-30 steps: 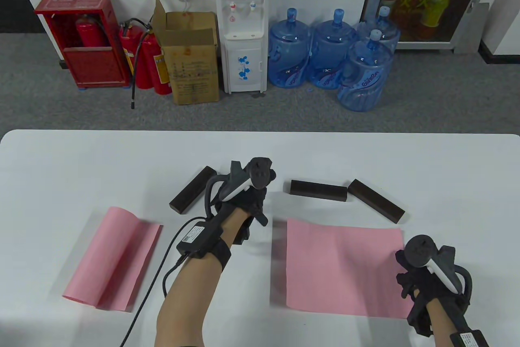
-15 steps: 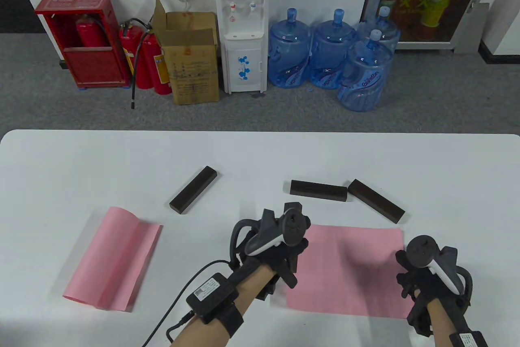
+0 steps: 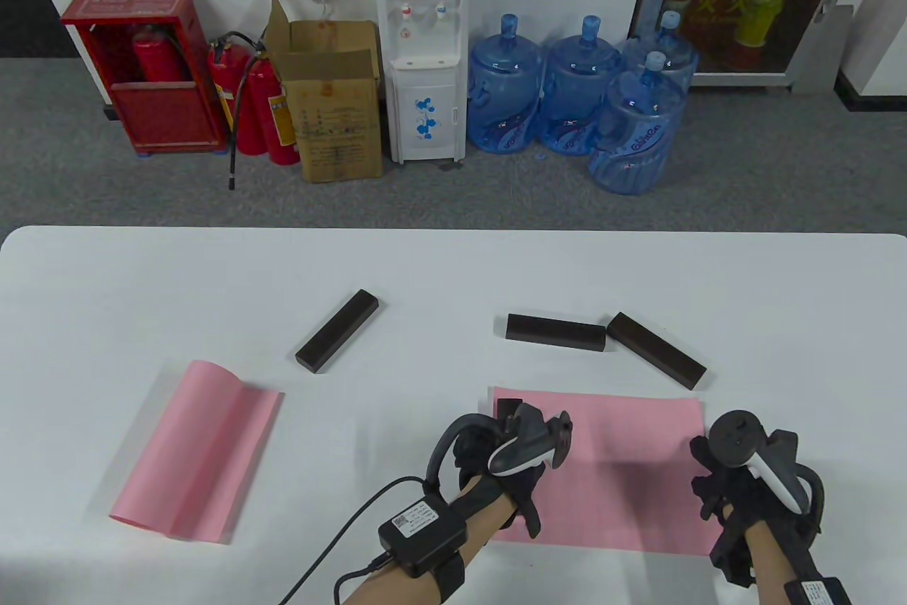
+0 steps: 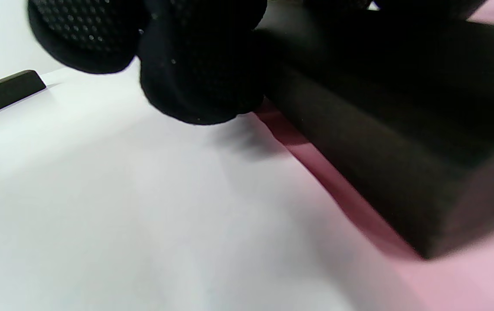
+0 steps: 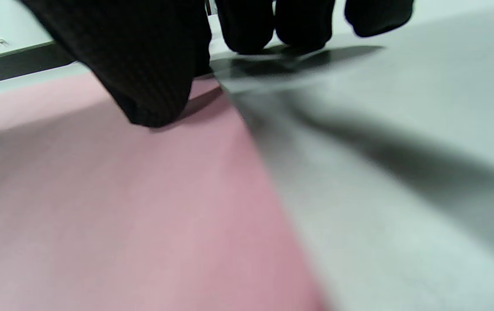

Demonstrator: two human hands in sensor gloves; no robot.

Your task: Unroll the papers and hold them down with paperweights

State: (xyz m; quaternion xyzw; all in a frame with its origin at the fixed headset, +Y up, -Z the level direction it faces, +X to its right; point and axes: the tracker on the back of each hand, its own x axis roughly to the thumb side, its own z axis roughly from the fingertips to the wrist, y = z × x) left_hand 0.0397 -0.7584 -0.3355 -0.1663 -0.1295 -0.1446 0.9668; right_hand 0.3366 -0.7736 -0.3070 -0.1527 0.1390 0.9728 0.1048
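- Gripping a dark paperweight block (image 4: 385, 142) in the left hand (image 3: 506, 467), low over the left edge of the unrolled pink sheet (image 3: 623, 463); fingertips (image 4: 199, 73) wrapped around its far end, near end almost on the paper in the left wrist view.
- Pressing down with the right hand (image 3: 737, 484) on the sheet's right edge, thumb on pink, the other fingers (image 5: 303, 21) resting on the white table (image 3: 453, 265) just past it; not grasping anything.
- Best to lower the block flat, long side parallel to the left edge and fully on the paper, then let go only once no curl shows.
- Worth keeping the right-hand pressure until a second weight sits on that side; likely springs back otherwise.
- Three more blocks lying on the table: one left of centre (image 3: 337, 340), two (image 3: 556, 331) (image 3: 655, 350) just beyond the sheet's far edge, end to end.
- Second pink sheet (image 3: 195, 453) at left, partly curled, no weight on it.
- Containers: none on the table. On the floor behind, an open cardboard box (image 3: 333, 98), contents not visible, and a group of blue water jugs (image 3: 581, 95), fill level unclear.
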